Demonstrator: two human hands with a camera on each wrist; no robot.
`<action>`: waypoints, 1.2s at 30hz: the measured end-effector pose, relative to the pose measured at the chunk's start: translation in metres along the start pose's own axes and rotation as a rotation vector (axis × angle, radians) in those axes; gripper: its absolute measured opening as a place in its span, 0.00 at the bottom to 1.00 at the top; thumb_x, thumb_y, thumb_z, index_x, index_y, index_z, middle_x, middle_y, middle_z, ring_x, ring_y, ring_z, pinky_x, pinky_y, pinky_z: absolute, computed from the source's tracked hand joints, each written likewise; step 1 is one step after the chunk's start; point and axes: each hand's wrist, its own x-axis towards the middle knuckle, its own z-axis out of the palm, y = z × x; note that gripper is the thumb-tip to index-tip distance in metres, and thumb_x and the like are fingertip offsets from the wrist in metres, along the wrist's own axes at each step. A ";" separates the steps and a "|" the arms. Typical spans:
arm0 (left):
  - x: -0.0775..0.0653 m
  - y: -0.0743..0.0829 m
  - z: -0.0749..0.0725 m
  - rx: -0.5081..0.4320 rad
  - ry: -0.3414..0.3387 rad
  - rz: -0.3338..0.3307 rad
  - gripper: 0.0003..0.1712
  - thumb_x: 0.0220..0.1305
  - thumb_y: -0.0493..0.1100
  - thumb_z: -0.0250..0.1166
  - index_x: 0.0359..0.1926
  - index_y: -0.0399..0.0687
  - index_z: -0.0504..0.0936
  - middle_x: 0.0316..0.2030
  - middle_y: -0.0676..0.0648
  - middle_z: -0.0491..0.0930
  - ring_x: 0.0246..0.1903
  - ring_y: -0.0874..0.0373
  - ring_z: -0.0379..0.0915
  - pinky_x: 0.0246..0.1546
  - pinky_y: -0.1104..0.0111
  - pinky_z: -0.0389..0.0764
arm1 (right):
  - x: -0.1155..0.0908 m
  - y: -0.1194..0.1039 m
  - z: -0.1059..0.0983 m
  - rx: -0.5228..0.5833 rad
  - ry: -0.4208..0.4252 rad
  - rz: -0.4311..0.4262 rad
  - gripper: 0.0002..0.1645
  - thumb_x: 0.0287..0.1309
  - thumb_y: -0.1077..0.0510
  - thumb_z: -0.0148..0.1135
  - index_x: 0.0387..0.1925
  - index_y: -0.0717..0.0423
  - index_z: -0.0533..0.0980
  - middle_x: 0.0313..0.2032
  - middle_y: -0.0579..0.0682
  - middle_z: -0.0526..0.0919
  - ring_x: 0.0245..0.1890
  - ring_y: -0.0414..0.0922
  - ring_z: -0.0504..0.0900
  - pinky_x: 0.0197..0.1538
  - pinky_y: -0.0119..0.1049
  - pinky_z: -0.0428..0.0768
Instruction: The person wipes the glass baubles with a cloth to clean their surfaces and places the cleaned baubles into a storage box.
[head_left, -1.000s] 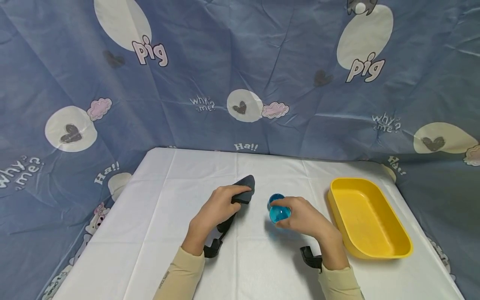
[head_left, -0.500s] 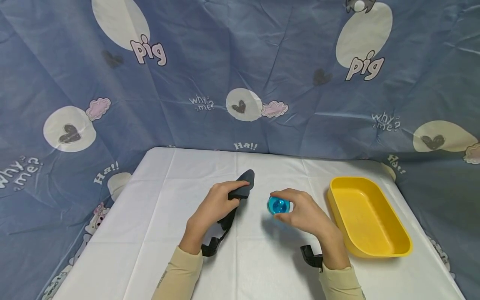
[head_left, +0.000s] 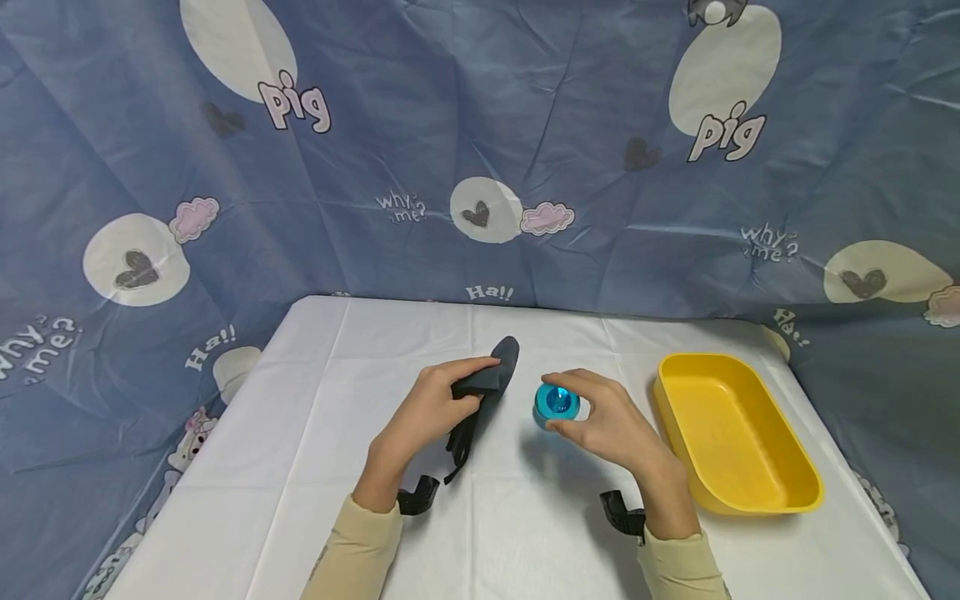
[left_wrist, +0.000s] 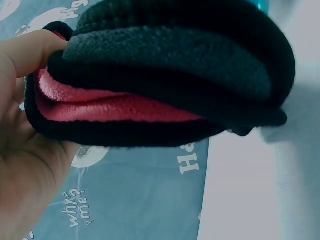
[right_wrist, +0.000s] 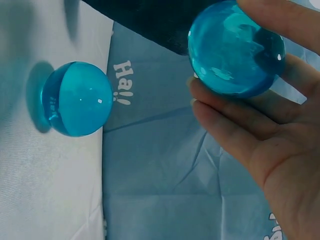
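My left hand point(head_left: 429, 408) pinches a folded sleep mask point(head_left: 480, 382), dark grey outside, above the table. Black edging and a reddish-pink inner side of the sleep mask point(left_wrist: 160, 90) show in the left wrist view; its black strap point(head_left: 463, 440) dangles below. Between thumb and fingers, my right hand point(head_left: 613, 421) holds a clear blue ball point(right_wrist: 236, 50). A second clear blue ball point(right_wrist: 80, 99) rests on the white cloth. From the head view the held ball point(head_left: 557, 402) lies almost over the second one, which is largely hidden.
At the right of the table stands a yellow rectangular tub point(head_left: 697, 500) with nothing seen inside. White cloth point(head_left: 525, 542) covers the table, and a patterned blue curtain point(head_left: 390, 125) hangs behind and at the sides. Black camera mounts point(head_left: 624, 512) sit at both wrists.
My right hand has shifted slightly away from me with its ball, which now overlaps the second ball. The sleep mask has tilted in my left hand, and its strap hangs freer from the wrist.
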 end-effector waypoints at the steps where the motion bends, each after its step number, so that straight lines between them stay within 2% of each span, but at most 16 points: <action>1: 0.000 0.001 0.000 -0.010 0.001 0.000 0.36 0.61 0.32 0.62 0.63 0.74 0.76 0.63 0.59 0.76 0.53 0.62 0.76 0.44 0.67 0.77 | 0.000 0.000 0.000 0.002 0.011 -0.008 0.34 0.46 0.54 0.80 0.58 0.39 0.79 0.52 0.38 0.83 0.53 0.40 0.82 0.57 0.43 0.82; 5: -0.002 0.006 -0.002 -0.033 0.011 0.005 0.37 0.61 0.32 0.63 0.63 0.76 0.75 0.63 0.58 0.76 0.54 0.61 0.76 0.43 0.67 0.78 | 0.000 -0.001 0.000 0.012 0.058 -0.045 0.36 0.45 0.55 0.81 0.58 0.41 0.79 0.53 0.40 0.83 0.53 0.41 0.82 0.57 0.43 0.82; 11: -0.003 0.012 -0.004 -0.044 0.026 0.020 0.38 0.62 0.32 0.62 0.64 0.78 0.74 0.64 0.59 0.75 0.61 0.59 0.74 0.47 0.65 0.79 | 0.002 -0.003 -0.001 0.003 0.120 -0.112 0.37 0.43 0.57 0.82 0.58 0.45 0.79 0.52 0.44 0.83 0.51 0.42 0.82 0.57 0.44 0.83; 17: -0.004 0.016 -0.005 -0.068 0.038 0.040 0.38 0.63 0.33 0.62 0.65 0.79 0.73 0.64 0.60 0.75 0.61 0.60 0.74 0.46 0.65 0.80 | 0.002 -0.006 0.000 -0.011 0.161 -0.167 0.37 0.43 0.58 0.82 0.59 0.48 0.79 0.52 0.46 0.82 0.51 0.44 0.82 0.56 0.44 0.83; 22: -0.004 0.018 -0.004 -0.106 0.043 0.049 0.37 0.63 0.34 0.63 0.64 0.80 0.73 0.63 0.61 0.75 0.60 0.62 0.75 0.48 0.66 0.81 | 0.002 -0.009 0.003 -0.002 0.163 -0.186 0.36 0.44 0.58 0.81 0.59 0.49 0.79 0.53 0.46 0.82 0.51 0.43 0.82 0.55 0.43 0.84; 29: -0.005 0.021 -0.003 -0.142 0.040 0.071 0.38 0.63 0.33 0.63 0.64 0.80 0.72 0.63 0.61 0.75 0.55 0.63 0.77 0.42 0.68 0.81 | 0.004 -0.011 0.008 -0.008 0.162 -0.222 0.34 0.46 0.58 0.80 0.58 0.50 0.79 0.53 0.45 0.82 0.51 0.43 0.81 0.56 0.40 0.83; 36: -0.006 0.024 -0.001 -0.178 0.012 0.077 0.36 0.64 0.34 0.63 0.65 0.78 0.72 0.64 0.61 0.74 0.56 0.63 0.77 0.44 0.68 0.82 | 0.004 -0.011 0.009 -0.033 0.161 -0.239 0.34 0.46 0.58 0.79 0.58 0.50 0.79 0.53 0.46 0.81 0.51 0.43 0.81 0.56 0.40 0.83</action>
